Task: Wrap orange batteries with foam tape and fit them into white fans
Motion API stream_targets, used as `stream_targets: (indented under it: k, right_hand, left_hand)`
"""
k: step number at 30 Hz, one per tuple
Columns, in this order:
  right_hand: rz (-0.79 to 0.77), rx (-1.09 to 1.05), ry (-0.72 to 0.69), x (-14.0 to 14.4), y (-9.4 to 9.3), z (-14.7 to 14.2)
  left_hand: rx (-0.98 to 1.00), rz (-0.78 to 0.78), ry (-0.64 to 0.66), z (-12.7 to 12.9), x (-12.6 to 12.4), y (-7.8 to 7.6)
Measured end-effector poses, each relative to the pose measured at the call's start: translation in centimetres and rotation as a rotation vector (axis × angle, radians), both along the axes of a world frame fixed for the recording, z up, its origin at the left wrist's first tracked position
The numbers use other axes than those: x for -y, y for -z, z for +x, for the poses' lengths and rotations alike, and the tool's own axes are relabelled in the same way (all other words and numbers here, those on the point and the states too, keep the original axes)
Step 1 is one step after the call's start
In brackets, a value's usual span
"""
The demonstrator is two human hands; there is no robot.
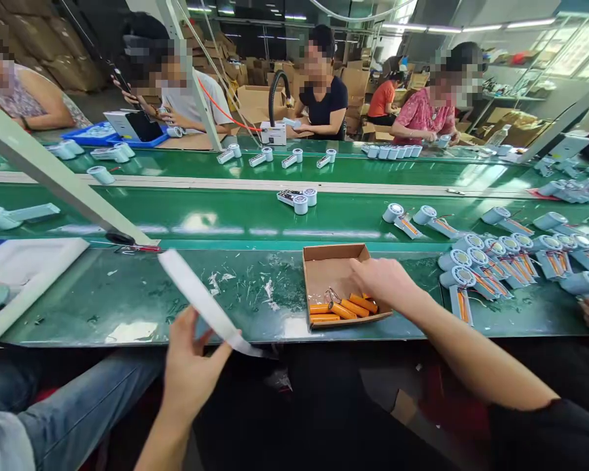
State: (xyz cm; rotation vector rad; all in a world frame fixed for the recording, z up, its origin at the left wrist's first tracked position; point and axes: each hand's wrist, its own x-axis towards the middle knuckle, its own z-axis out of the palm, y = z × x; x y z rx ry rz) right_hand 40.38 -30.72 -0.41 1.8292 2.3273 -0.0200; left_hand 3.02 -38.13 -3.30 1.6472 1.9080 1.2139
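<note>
The green bench [127, 294] runs wide; near its edge sits a cardboard box [324, 265]; the right hand [380, 280] reaches in, loosely curled and empty, over orange batteries [341, 309]; the left hand [191, 373] pinches a white strip [201, 301], which could snag and tear.

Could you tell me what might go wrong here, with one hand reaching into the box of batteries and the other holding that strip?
1. The right hand reaches into the shallow brown cardboard box, which sits at the green bench's near edge; a nudge might tip it off.
2. The orange cylindrical batteries lie loose with thin wires; fingers might snag one.
3. The long white strip in the left hand sticks out over the bench and might bend or catch the scattered white scraps.
</note>
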Motion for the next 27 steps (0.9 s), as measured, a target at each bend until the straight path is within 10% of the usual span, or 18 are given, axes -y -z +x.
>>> stream_targets:
  k: [10, 16, 23, 27]
  right_hand:
    - [-0.024, 0.007, -0.243, -2.5, 3.9, 0.4]
    - [-0.089, -0.121, -0.297, -3.8, 4.4, 1.2]
    - [-0.227, -1.402, -0.060, -1.3, -0.5, 0.3]
    - [-0.040, -1.336, -0.082, 0.8, -3.1, -2.2]
  left_hand:
    - [-0.099, 0.037, 0.342, 4.2, 1.5, 6.5]
    - [-0.469, 0.190, 0.395, 4.0, 1.2, 5.3]
    - [-0.768, 0.327, 0.406, 3.4, 0.4, 2.1]
    - [-0.889, 0.271, 0.444, 3.0, 0.3, 1.0]
